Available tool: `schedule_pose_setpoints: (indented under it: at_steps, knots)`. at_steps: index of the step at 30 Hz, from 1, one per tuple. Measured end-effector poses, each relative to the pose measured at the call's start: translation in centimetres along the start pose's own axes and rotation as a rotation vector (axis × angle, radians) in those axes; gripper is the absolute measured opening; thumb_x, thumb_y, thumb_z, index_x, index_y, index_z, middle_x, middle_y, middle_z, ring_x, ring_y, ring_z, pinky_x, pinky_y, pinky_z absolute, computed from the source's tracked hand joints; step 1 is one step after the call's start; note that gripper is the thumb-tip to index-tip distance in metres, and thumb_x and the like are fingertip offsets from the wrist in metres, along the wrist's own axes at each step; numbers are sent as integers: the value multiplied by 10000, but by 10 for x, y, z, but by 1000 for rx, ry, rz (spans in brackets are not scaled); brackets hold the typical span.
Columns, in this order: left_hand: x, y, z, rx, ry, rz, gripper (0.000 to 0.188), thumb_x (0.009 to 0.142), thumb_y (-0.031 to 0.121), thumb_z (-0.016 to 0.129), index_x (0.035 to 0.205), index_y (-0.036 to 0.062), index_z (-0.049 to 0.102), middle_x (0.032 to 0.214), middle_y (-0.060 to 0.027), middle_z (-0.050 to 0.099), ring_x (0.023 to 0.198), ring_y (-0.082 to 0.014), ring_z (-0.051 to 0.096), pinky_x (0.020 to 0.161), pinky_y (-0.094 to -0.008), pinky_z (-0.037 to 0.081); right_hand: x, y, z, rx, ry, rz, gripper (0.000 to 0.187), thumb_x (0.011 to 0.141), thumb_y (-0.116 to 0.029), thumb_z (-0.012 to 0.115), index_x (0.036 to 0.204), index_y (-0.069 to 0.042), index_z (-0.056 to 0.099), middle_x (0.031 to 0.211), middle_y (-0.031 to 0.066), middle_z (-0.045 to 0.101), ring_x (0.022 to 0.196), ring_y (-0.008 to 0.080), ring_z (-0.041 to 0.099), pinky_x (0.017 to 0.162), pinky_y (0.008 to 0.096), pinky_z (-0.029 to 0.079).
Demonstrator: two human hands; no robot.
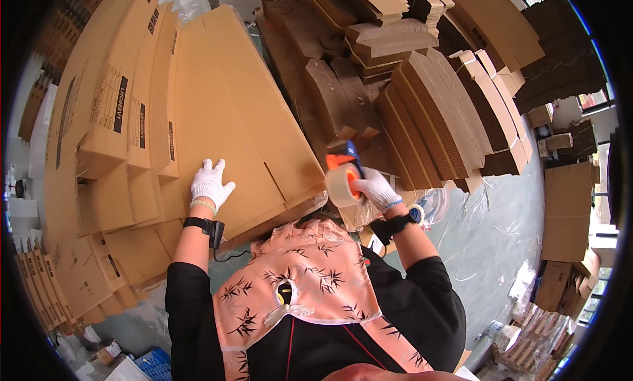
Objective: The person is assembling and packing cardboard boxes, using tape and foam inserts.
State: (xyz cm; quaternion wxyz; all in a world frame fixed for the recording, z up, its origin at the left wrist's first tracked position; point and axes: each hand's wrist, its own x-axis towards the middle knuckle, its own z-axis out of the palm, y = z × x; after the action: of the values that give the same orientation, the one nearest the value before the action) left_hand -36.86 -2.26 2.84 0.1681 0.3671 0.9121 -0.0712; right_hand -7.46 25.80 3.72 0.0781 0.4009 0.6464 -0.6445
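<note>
My left hand (pixel 210 186), in a white glove, lies with fingers spread on a flat cardboard box (pixel 244 110) in front of me. My right hand (pixel 377 190), gloved too, is closed round a tape dispenser (pixel 343 155) with a blue and orange head. A wide roll of tan tape (pixel 341 186) sits on the dispenser. It is held above the right near corner of the flat box, and I cannot tell whether it touches anything. The dispenser is slightly blurred.
Partly folded cardboard boxes (pixel 125 117) stand overlapping on the left. Strapped bundles of flat cardboard (pixel 435 110) are piled at the far right. Loose strapping strips (pixel 475 242) lie on the grey-green floor (pixel 501 209). A roll of tape (pixel 417 213) is by my right wrist.
</note>
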Motion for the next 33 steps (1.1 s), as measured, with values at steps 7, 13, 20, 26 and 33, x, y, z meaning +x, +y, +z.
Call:
schedule_pose_setpoints:
  at_steps: [7,13,20,26,33]
  knots:
    - [8,-24,28,-1072,-187,-26,210,799,187,665,918,24,606,743,-74,587,670,-169,596,619,-335,544,30,-99,100,55,-281,-119,238,700,-222,618,800,-5,619,629,43,572,470,129,543,426,261,435]
    - [13,-68,77,-696,136,-95,154,776,161,646,816,22,596,702,-140,614,663,-258,597,632,-374,489,40,-119,145,-15,-199,-23,241,696,-209,624,824,-4,634,608,67,589,461,159,556,430,276,446]
    - [6,-75,76,-544,70,57,175,797,203,583,880,60,640,875,-187,657,864,-377,623,748,-437,509,62,-125,195,-263,19,-20,242,726,-213,567,745,17,641,564,99,600,459,197,592,441,318,469]
    - [-4,-85,75,-611,18,190,157,775,184,586,844,46,610,837,-206,636,834,-400,605,717,-462,498,76,-141,242,-395,76,-67,287,731,-235,568,783,32,659,598,166,621,528,282,632,516,374,505]
    - [-39,-103,69,-559,-140,290,106,770,138,589,839,58,577,790,-154,626,744,-326,620,678,-418,504,97,-125,269,-694,235,-222,334,729,-272,584,839,29,679,766,256,649,761,396,650,716,432,523]
